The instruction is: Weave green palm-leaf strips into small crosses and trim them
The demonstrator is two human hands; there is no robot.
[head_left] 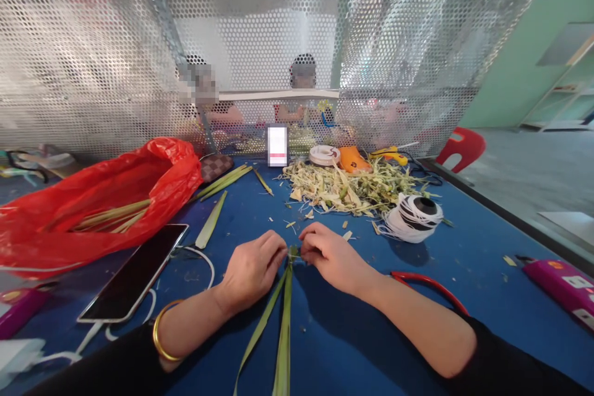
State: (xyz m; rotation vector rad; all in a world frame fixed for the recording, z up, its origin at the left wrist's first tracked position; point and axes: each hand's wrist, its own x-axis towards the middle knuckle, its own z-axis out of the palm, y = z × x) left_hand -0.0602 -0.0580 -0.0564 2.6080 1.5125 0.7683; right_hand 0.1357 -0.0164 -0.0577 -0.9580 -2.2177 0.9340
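Observation:
Long green leaf strips (284, 328) run from the table's front edge up to a bunched top end between my hands. On the left of that end, my left hand (260, 263) is closed in a pinch, with a gold bangle on its wrist. My right hand (331, 257) pinches on the other side, its fingertips a short gap away. A thin pale thread (297, 254) stretches across the bunched end between the two sets of fingers. The exact grip is partly hidden behind the curled fingers.
A red plastic bag (162, 167) with leaf strips and a phone (139, 272) with a white cable lie left. Leaf scraps (352, 189), a white thread spool (413, 218) and red-handled scissors (431, 281) lie right. Behind a perforated metal screen (278, 31) sit other people.

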